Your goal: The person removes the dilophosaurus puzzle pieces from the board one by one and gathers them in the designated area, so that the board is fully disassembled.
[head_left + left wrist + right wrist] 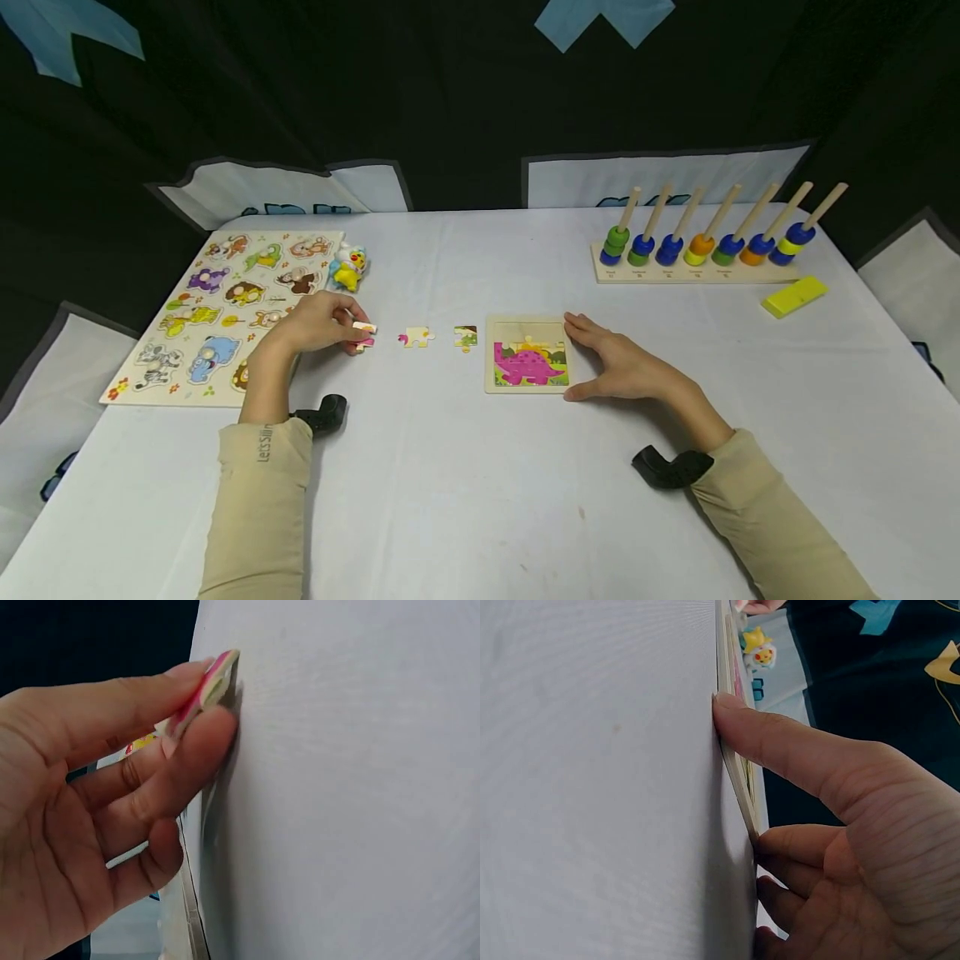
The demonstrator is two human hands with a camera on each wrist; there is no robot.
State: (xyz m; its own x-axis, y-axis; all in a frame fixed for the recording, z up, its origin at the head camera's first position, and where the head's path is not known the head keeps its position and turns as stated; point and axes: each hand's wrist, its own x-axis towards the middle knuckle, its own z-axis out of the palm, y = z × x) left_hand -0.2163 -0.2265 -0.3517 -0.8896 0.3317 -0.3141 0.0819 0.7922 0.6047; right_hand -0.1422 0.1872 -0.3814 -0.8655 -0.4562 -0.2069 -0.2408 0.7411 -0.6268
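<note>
My left hand [321,322] pinches a small jigsaw piece [204,694], cream with pink, between thumb and fingertips just above the white table. To its right lie two loose pieces: a cream one [416,337] with pink and a green-and-brown one [466,336]. Beyond them is a square wooden jigsaw puzzle [529,367] with a pink dinosaur; bare wood shows along its upper part. My right hand [617,357] holds the puzzle's right side, thumb at the near corner and fingers at the far corner. In the right wrist view, thumb and index fingertip touch the puzzle's edge [741,784].
A large animal peg puzzle [225,321] lies at the left, partly under my left forearm. Beside it stands a yellow chick toy [349,268]. At the back right are a wooden stacking rack [675,273] with coloured rings and a yellow block [795,297].
</note>
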